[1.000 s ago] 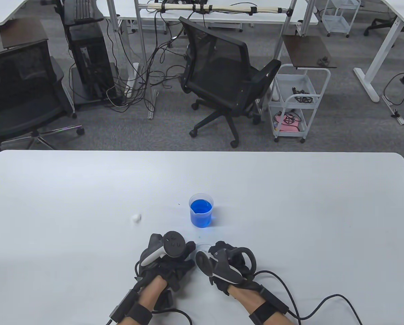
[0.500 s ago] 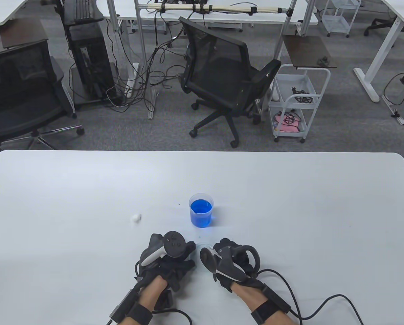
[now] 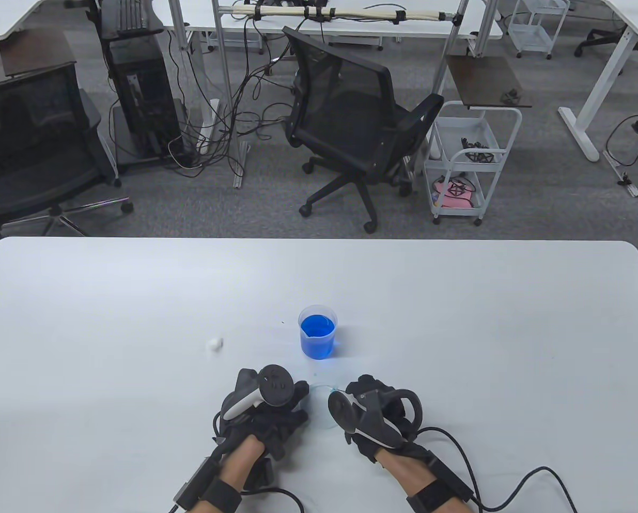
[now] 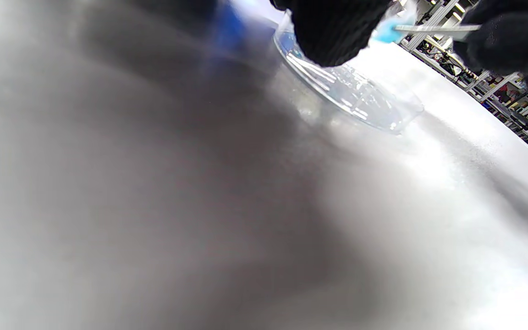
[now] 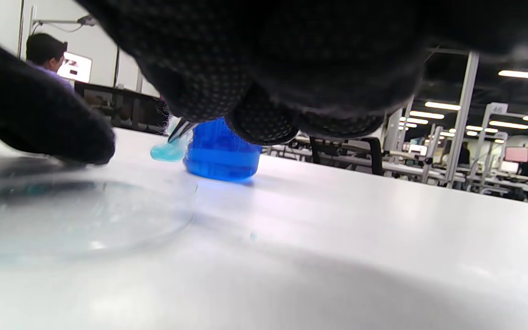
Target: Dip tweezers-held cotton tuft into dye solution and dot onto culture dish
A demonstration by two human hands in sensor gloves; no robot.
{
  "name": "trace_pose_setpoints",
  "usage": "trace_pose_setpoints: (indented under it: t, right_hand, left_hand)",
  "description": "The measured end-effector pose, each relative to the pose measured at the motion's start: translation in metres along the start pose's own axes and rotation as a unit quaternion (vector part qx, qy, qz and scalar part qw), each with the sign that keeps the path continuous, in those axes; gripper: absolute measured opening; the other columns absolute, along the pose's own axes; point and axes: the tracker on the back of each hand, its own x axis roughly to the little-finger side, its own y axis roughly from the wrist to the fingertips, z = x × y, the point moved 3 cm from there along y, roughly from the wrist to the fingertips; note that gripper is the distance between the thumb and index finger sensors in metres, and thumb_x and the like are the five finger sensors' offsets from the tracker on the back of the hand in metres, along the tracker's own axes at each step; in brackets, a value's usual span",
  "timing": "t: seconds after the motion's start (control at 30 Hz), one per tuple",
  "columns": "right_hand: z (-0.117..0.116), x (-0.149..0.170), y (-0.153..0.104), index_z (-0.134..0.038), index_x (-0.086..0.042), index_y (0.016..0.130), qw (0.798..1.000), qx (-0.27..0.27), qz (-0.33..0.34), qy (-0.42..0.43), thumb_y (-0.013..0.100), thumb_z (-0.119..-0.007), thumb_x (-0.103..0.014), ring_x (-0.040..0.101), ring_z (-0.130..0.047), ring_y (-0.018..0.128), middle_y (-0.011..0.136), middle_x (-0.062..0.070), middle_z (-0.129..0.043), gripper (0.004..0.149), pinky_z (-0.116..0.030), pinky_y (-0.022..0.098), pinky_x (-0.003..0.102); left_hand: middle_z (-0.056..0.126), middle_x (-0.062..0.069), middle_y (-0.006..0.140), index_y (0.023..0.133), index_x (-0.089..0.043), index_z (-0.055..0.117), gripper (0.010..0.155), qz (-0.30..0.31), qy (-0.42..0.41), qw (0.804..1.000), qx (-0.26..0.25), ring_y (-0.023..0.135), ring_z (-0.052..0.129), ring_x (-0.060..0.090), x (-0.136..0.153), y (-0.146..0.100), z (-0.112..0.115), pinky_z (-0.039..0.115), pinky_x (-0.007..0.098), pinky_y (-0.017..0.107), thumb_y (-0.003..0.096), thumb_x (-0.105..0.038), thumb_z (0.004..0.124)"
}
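Observation:
A clear culture dish lies between my hands, near the table's front edge. My left hand rests at its left side, with a fingertip on the rim of the dish. My right hand pinches metal tweezers whose tips hold a blue-dyed cotton tuft a little above the far side of the dish. A beaker of blue dye stands upright just beyond the dish, and it also shows in the right wrist view.
A loose white cotton tuft lies on the white table, to the left of the beaker. Glove cables trail off the front edge behind both wrists. Office chairs and a cart stand on the floor beyond the table.
My right hand has moved to the right, uncovering more of the dish. My left hand and the beaker have not moved.

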Motion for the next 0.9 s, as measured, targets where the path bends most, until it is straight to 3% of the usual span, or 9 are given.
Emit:
trace_pose_setpoints:
  t: [0.23,0.6,0.9]
  right_hand:
    - [-0.015,-0.008,0.000,-0.106,0.001,0.051,0.999,-0.024,0.016,-0.018,0.026,-0.090,-0.028,0.015,-0.098,0.018,0.051,0.024,-0.102,0.041,-0.089,0.006,0.031]
    - [0.014,0.004,-0.009,-0.105,0.001,0.051,1.000,0.008,0.002,0.011,0.026,-0.090,-0.028,0.015,-0.098,0.018,0.051,0.025,-0.102,0.041,-0.089,0.006,0.031]
    - [-0.012,-0.010,-0.013,-0.105,0.001,0.051,0.999,-0.034,0.029,-0.021,0.026,-0.090,-0.028,0.015,-0.098,0.017,0.051,0.024,-0.102,0.041,-0.089,0.006,0.031]
  left_hand:
    - [0.021,0.027,0.123,0.117,-0.025,0.037,0.065,-0.001,0.001,1.000,0.000,0.104,0.016,0.057,0.000,0.000,0.000,0.016,0.077,0.066,0.0633,-0.038,0.070]
    - [0.021,0.027,0.123,0.117,-0.025,0.037,0.064,-0.004,0.001,1.000,-0.001,0.104,0.016,0.057,0.000,0.000,-0.001,0.016,0.077,0.066,0.0633,-0.038,0.070]
    - [0.021,0.027,0.123,0.117,-0.026,0.037,0.064,-0.004,-0.001,1.000,-0.002,0.104,0.016,0.057,0.001,0.000,0.000,0.016,0.077,0.066,0.0633,-0.038,0.070]
